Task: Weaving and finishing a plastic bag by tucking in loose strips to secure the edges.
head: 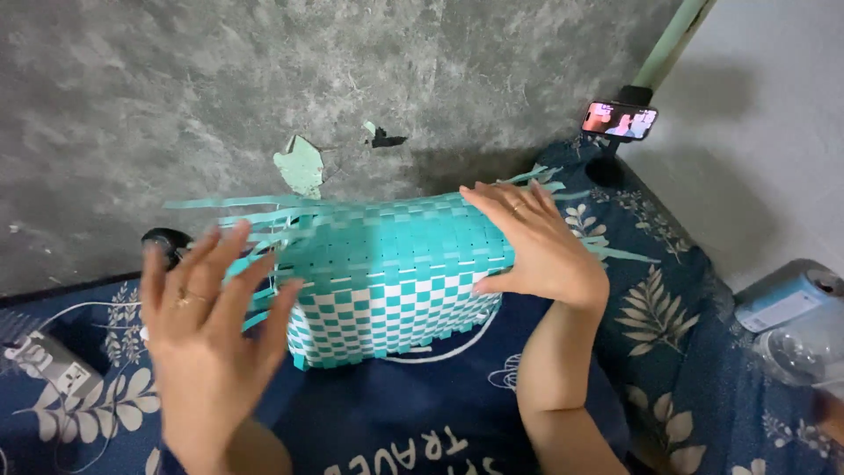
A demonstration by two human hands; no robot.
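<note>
A woven basket (400,273) of teal and white plastic strips rests on my lap, with loose strip ends sticking out at both sides. My right hand (536,242) lies flat on its right end, thumb pressed to the checkered side. My left hand (207,325) is raised with fingers spread at the basket's left end, close to the loose teal strips (255,215); it looks blurred and holds nothing that I can see.
A phone (620,120) with a lit screen stands on a holder at the back right. A grey wall with chipped paint (303,165) is ahead. A dark blue leaf-patterned cover (668,308) lies underneath. A power strip (53,365) lies left; a bottle (800,339) right.
</note>
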